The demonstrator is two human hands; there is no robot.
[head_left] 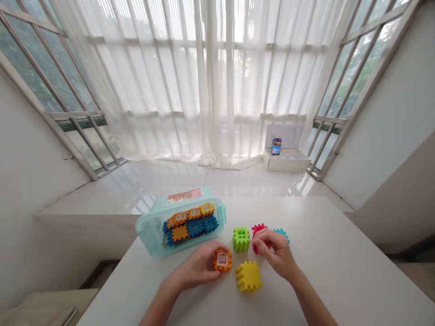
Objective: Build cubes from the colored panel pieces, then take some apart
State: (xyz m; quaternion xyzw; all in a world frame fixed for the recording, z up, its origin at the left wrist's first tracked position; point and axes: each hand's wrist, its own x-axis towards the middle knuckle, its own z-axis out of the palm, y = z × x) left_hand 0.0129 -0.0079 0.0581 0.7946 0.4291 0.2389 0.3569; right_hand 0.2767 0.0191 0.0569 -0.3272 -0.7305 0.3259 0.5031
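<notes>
My left hand point(200, 267) grips an orange toothed block point(222, 260) with a white window grille on its face, fingers behind and thumb in front. My right hand point(277, 251) is closed, its fingertips pinched in front of a red block point(259, 227) that it partly covers. Whether those fingers touch the red block or hold something small cannot be made out. A green block point(241, 239) with a window pattern stands between the two hands. Closer to me lies a yellow block point(249, 276). Beyond my right hand, a light blue block point(281, 233) is partly hidden.
To the left, a pale teal plastic bin point(149, 231) lies tilted with its opening towards me, holding several orange, yellow and blue pieces. All this is on a white table point(306, 213). On the ledge behind, a phone point(276, 146) leans in an open white box point(285, 160).
</notes>
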